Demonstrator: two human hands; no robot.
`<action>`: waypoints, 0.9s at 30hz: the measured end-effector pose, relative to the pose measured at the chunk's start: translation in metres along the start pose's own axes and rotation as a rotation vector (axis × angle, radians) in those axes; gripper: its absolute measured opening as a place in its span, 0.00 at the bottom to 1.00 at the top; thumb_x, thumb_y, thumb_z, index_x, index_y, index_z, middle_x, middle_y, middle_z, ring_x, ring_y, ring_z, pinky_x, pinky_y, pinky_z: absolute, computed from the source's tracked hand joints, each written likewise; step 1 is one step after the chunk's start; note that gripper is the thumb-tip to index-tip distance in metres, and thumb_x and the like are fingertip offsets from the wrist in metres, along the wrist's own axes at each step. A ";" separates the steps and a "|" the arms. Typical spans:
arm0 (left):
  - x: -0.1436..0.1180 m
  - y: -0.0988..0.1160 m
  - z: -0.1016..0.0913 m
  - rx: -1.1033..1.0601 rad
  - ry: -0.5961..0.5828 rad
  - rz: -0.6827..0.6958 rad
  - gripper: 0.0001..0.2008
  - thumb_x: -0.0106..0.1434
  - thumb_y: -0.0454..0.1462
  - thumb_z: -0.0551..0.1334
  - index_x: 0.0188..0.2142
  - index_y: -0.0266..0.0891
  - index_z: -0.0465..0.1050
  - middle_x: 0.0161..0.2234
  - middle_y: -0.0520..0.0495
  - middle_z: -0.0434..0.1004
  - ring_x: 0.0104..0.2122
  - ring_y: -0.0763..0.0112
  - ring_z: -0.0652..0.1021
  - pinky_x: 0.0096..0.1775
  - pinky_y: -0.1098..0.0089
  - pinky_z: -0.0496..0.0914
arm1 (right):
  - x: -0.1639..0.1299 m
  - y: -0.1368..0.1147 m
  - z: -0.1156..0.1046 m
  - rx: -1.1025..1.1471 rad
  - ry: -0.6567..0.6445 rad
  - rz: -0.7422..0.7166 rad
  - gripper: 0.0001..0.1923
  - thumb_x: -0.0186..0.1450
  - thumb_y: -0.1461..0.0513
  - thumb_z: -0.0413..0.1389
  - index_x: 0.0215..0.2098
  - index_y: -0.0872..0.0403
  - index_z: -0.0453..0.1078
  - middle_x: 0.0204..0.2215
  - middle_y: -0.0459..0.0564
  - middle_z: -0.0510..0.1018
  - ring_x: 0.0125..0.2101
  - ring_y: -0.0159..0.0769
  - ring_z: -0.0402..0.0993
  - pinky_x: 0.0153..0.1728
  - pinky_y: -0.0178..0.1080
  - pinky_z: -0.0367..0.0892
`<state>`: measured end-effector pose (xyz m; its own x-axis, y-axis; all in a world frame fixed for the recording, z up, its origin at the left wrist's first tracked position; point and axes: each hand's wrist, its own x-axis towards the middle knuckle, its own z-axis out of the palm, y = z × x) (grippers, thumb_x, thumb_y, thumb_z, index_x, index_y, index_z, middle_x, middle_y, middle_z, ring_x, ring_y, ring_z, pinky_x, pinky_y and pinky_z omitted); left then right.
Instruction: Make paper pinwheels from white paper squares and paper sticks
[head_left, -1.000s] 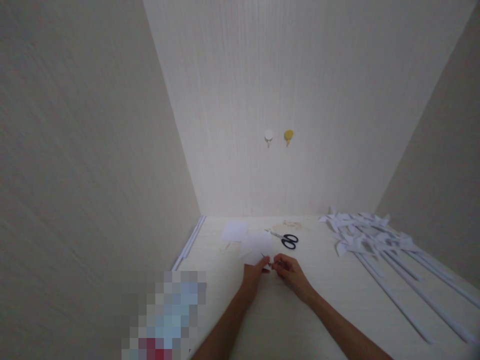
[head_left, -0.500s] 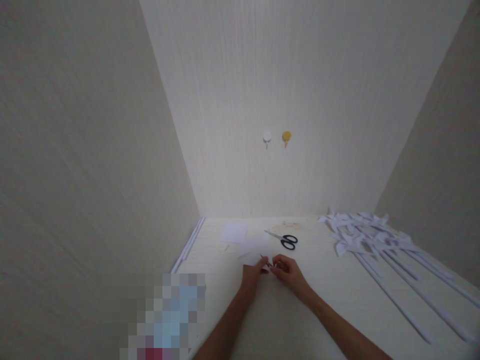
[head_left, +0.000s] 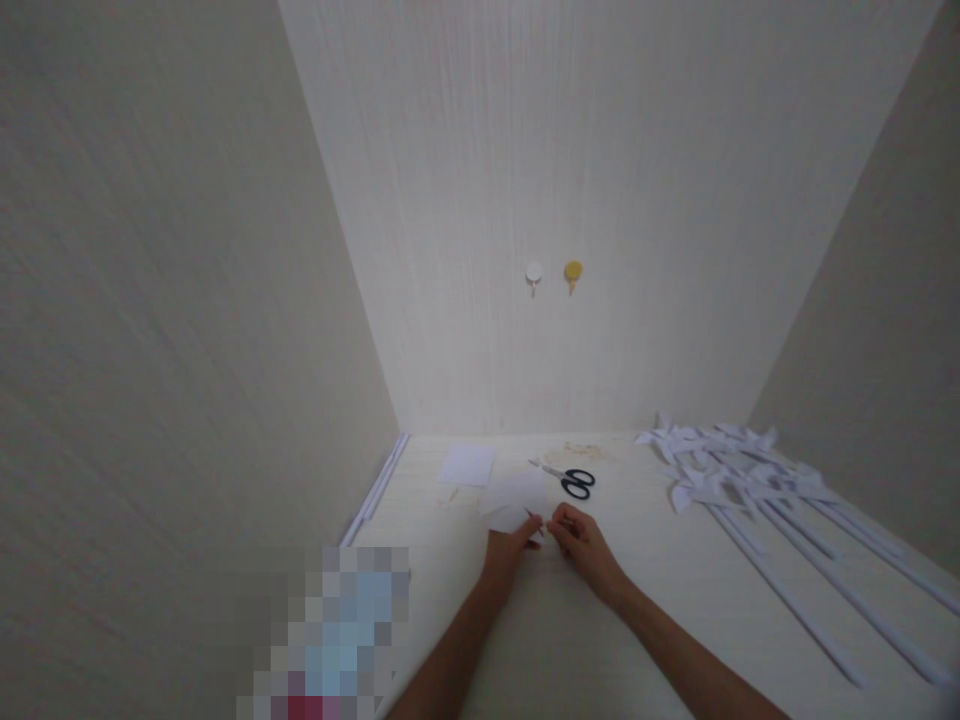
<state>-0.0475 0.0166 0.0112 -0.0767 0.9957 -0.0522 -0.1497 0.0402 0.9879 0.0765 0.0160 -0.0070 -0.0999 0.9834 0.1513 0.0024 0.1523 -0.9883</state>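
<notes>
My left hand point(head_left: 511, 550) is closed on a white sheet of paper point(head_left: 517, 490), whose flaps spread out beyond the fingers. The paper looks cut or folded, and my fingers cover its near part. Just to the right, my right hand point(head_left: 582, 543) pinches its thumb and fingertips together close to the left fingertips. What those fingers hold, if anything, is too small to make out. A pair of black-handled scissors point(head_left: 577, 484) lies beyond my right hand, blades pointing left. Another white square of paper point(head_left: 466, 465) lies flat at the back left.
Several paper pinwheels point(head_left: 705, 485) on white rolled sticks point(head_left: 802, 595) lie in a heap on the right. More white rolled sticks point(head_left: 379, 490) rest along the left wall. Small tan scraps point(head_left: 589, 452) lie by the back wall, which carries two hooks point(head_left: 573, 272).
The held paper has shifted slightly to the right with my left hand. My right hand has drawn a little back from the left fingertips, opening a small gap.
</notes>
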 end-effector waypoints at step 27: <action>0.011 -0.014 -0.004 -0.130 -0.181 -0.051 0.15 0.39 0.37 0.66 0.27 0.30 0.72 0.24 0.45 0.75 0.23 0.70 0.73 0.27 0.70 0.68 | 0.008 -0.001 -0.005 0.661 0.316 0.126 0.07 0.45 0.62 0.56 0.20 0.53 0.61 0.18 0.42 0.69 0.20 0.29 0.65 0.19 0.31 0.59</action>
<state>-0.0506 0.0267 -0.0040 0.1105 0.9919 -0.0626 -0.2755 0.0910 0.9570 0.0805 0.0245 -0.0048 0.1533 0.9861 -0.0643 -0.6143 0.0441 -0.7878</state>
